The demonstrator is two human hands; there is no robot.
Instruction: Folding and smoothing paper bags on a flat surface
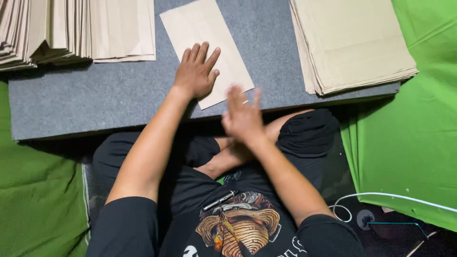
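**Two hands at a single sheet of brown paper**

We look down from a head-worn camera at a person sitting cross-legged in dark clothes. The left hand (195, 71) lies flat and open, palm down, fingers spread and pointing away from the body, pressing on a single brown paper sheet (204, 33). That sheet lies slanted on a grey mat (95, 100), and it reaches out beyond the left hand's fingertips and to that hand's right.

The right hand (242, 116) is just to the right of the left hand and closer to the body. It is open, fingers together and raised, and it holds nothing. It is blurred, so we cannot tell whether its fingertips touch the near corner of the sheet, which lies just beside them.

Far to the left of the left hand, and beyond it, we see a fanned stack of brown paper pieces (71, 28). Well to the right of the right hand, and beyond it, a neat pile of larger brown sheets (352, 43) rests at the mat's right end. Green cloth (409, 133) lies outside both hands, on either side of the mat. Near the right elbow, a white cable (390, 195) curves over the floor.
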